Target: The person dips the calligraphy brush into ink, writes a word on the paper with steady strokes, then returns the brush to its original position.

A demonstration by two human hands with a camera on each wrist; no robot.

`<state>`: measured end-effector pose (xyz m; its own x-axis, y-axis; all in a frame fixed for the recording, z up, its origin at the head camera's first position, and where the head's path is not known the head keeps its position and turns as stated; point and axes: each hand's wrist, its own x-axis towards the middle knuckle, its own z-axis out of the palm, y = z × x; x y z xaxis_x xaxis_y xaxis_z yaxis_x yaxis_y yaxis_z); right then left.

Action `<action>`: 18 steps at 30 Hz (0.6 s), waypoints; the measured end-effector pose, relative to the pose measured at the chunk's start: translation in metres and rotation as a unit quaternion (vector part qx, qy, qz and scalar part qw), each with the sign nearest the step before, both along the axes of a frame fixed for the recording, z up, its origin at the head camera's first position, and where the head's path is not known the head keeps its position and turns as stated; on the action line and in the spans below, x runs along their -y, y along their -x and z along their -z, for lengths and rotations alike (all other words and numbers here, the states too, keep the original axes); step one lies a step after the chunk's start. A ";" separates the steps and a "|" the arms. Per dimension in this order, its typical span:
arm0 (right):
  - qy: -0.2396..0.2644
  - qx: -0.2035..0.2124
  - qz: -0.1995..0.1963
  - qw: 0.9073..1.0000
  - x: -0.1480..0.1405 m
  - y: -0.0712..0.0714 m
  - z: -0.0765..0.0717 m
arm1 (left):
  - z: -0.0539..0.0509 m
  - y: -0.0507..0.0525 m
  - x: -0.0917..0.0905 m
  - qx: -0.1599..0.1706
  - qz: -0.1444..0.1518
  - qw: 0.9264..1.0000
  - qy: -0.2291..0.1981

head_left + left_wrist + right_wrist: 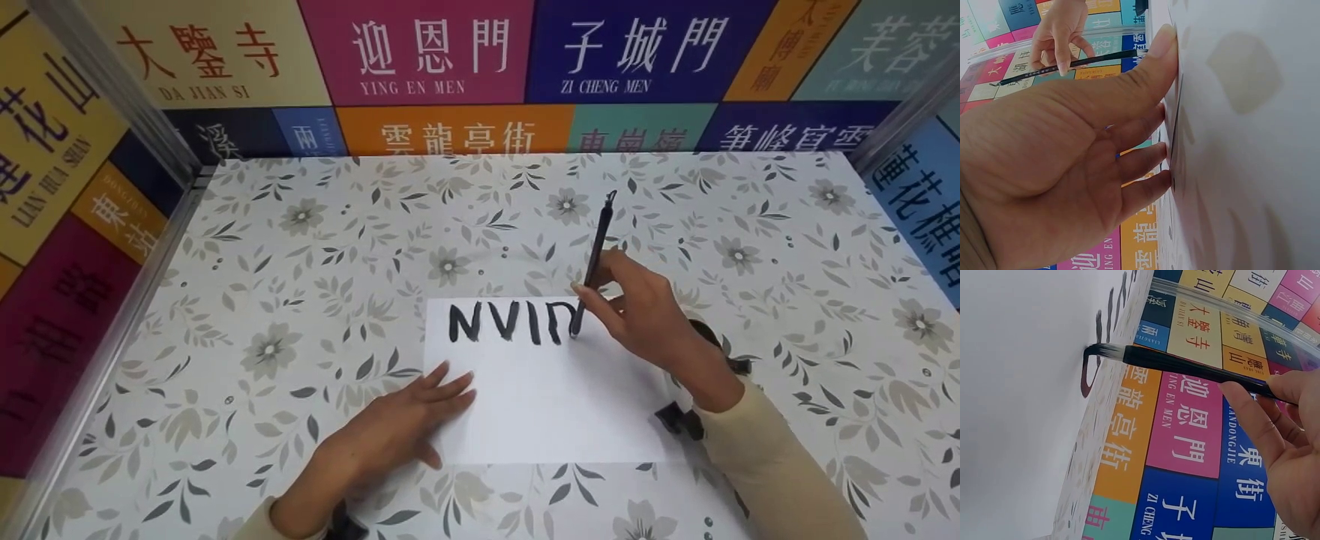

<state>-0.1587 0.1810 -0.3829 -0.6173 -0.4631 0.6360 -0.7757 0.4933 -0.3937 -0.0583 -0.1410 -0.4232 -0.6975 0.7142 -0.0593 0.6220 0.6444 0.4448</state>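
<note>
A black ink brush (598,247) is pinched between thumb and fingers of my right hand (641,311), its handle leaning slightly right at the top. In the right wrist view the bristles (1107,351) touch the paper at a curved, wet stroke. The white paper sheet (540,405) lies flat and bears thick black letters (514,322) reading N, V, I and a partly hidden D-like shape under the brush. My left hand (405,420) rests with spread fingers at the sheet's left edge, fingertips on the surface and holding nothing, as the left wrist view (1072,152) also shows.
A floral-patterned cloth (337,247) covers the table under the sheet. Panels with colourful lettering (435,52) stand along the back and both sides. Black straps (679,420) with small devices sit at the wrists.
</note>
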 end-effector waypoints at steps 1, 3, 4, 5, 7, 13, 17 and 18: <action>0.003 -0.002 -0.002 1.000 0.001 0.000 0.000 | 0.000 0.000 0.000 -0.002 0.002 1.000 0.002; 0.006 -0.005 -0.002 1.000 0.002 -0.001 0.000 | -0.001 0.000 -0.001 -0.004 0.005 1.000 0.004; 0.007 -0.007 -0.003 1.000 0.002 -0.001 0.000 | -0.001 0.000 -0.001 -0.004 0.006 1.000 0.007; 0.007 -0.007 -0.002 1.000 0.003 -0.002 0.000 | -0.001 0.001 -0.001 -0.005 0.007 1.000 0.010; 0.008 -0.006 -0.003 1.000 0.005 -0.003 0.001 | -0.001 0.001 -0.001 -0.006 0.009 1.000 0.016; 0.010 0.001 -0.010 1.000 0.008 -0.006 0.002 | 0.000 0.001 -0.001 0.003 0.005 1.000 0.013; 0.015 0.005 -0.018 1.000 0.010 -0.006 0.002 | 0.000 0.001 -0.001 0.010 0.004 1.000 0.007; 0.016 0.004 -0.019 1.000 0.010 -0.007 0.003 | 0.000 0.001 -0.001 0.011 0.004 1.000 0.006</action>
